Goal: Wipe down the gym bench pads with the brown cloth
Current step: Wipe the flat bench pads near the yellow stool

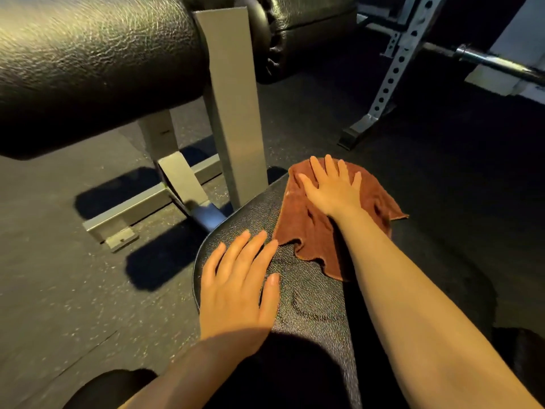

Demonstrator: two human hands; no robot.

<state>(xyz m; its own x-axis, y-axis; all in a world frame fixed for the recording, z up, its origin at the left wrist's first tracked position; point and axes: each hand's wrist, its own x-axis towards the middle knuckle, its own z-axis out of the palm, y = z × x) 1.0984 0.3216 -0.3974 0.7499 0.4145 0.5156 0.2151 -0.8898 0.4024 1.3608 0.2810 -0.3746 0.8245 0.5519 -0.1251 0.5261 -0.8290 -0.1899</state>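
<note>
Left hand (236, 287) flat, fingers straight, on near left edge of black textured vinyl seat pad (309, 308). Right hand (333, 188) spread flat, pressing rumpled brown cloth (318, 231) at pad's far right corner. Pad's long axis runs from body toward cloth; unwiped near area lies between hands. Black roller pad (88, 63) beyond, far left.

Your brown cloth (312, 231) is spread out and rumpled, pinned flat under your right grip (331, 190) at the far end of the black textured bench pad (309, 293), its right edge hanging off the pad's side.
</note>
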